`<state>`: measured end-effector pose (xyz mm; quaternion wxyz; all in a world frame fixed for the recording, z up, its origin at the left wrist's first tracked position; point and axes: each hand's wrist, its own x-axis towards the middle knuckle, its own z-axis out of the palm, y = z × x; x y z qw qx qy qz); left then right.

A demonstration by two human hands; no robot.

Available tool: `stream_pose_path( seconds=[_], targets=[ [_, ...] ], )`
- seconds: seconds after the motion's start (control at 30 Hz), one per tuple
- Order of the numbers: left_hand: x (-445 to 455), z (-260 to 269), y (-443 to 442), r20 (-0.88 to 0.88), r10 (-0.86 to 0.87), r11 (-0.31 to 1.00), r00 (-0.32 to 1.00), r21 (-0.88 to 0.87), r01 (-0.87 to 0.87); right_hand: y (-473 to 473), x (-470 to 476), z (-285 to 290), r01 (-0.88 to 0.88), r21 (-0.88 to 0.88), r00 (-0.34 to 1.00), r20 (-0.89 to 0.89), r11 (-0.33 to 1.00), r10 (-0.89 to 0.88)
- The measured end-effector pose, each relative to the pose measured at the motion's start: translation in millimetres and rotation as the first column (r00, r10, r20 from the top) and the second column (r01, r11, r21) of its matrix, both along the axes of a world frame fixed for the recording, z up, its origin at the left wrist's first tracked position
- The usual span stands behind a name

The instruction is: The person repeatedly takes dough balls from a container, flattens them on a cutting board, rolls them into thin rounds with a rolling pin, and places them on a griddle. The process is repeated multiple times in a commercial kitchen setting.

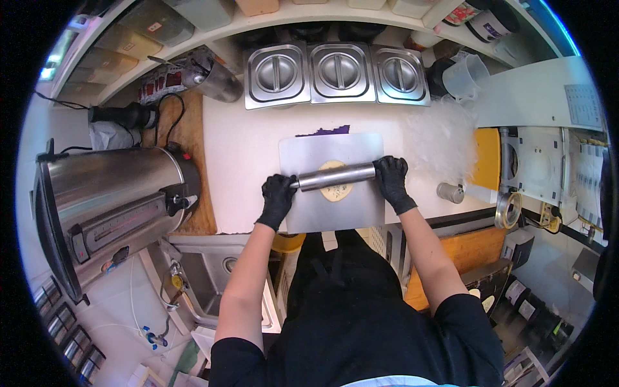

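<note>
A stainless-steel rolling pin [337,176] lies slantwise across a round of pale dough [337,192], its right end farther from me. Dark flecks dot the dough, and the pin hides its middle. Beneath both is a grey metal sheet [333,217] at the counter's front edge. In a black glove, my left hand [277,199] grips the pin's left handle. The right end is held by my right hand [392,181], gloved the same way; its handle is hidden under the fingers.
Three lidded steel pans [342,72] line the counter's back. Clear plastic bags [437,140] heap at right, near a small metal shaker [450,192]. A large steel urn [121,193] stands left on a wooden board [203,213]. Below it is a sink [208,275].
</note>
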<state>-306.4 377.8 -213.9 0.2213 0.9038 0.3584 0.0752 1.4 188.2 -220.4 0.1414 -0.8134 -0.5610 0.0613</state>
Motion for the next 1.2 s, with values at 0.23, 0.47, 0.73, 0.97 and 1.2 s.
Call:
stream_pose_path(
  seconds=[0.23, 0.47, 0.73, 0.97, 1.2],
  targets=[
    [52, 6, 86, 0.268, -0.036, 0.993, 0.963, 0.115, 0.005, 90, 46, 2, -0.002, 0.163, 0.998, 0.058, 0.987, -0.007],
    [27, 2, 26, 0.168, 0.015, 0.999, 0.986, 0.026, -0.02, 31, 18, 2, 0.062, 0.134, 0.997, 0.026, 0.989, -0.066],
    [-27, -13, -66, -0.024, 0.065, 0.998, 0.998, -0.024, -0.066, -61, -33, 4, 0.06, 0.036, 0.998, -0.039, 0.998, -0.059],
    [-63, -2, -129, -0.003, 0.034, 0.995, 0.999, -0.089, -0.034, -115, -70, 25, 0.095, -0.08, 0.987, -0.121, 0.992, -0.104],
    [-106, 16, -138, 0.247, 0.503, 0.835, 0.828, -0.385, -0.393, -32, -37, 40, 0.359, 0.279, 0.878, -0.423, 0.891, -0.222]
  ],
)
